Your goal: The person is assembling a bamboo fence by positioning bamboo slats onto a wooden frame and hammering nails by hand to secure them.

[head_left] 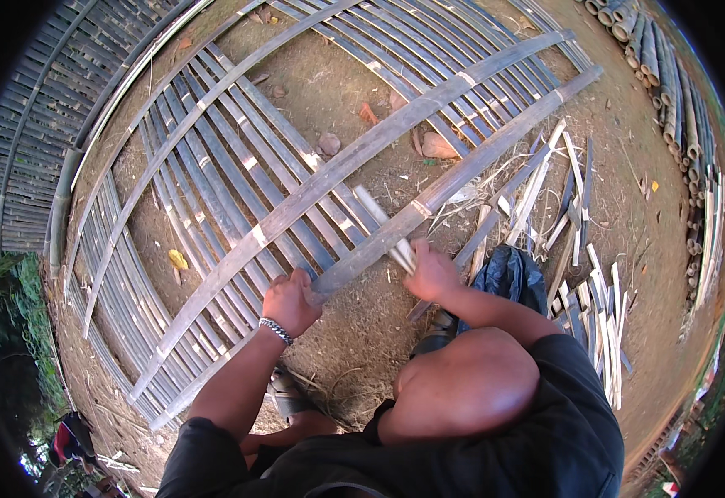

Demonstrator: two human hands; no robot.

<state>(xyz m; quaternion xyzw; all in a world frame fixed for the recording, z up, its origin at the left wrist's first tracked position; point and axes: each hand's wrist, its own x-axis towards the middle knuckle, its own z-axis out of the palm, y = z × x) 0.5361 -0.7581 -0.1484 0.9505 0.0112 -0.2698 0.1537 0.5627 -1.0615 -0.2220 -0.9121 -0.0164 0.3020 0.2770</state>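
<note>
A large bamboo lattice panel (pixel 296 199) lies on the ground before me, with long rails crossing many thin slats. My left hand (pixel 293 304), a chain bracelet on its wrist, is closed on the panel's near bamboo rail (pixel 371 247). To its right, my right hand (pixel 434 272) grips the near end of a pale bamboo strip (pixel 403 256). That strip passes across the near rail, and its far end (pixel 366 199) shows between the two nearest rails. Slats stand close together left of the strip; a wider gap of bare soil lies beyond it.
Split bamboo pieces (pixel 574 195) lie scattered at the right, with another pile (pixel 599 311) nearer me. A dark plastic bag (pixel 514 278) sits beside my right arm. Bamboo poles (pixel 670 91) line the far right. Another finished panel (pixel 26 124) stands at the upper left; a person (pixel 72 438) is at the lower left.
</note>
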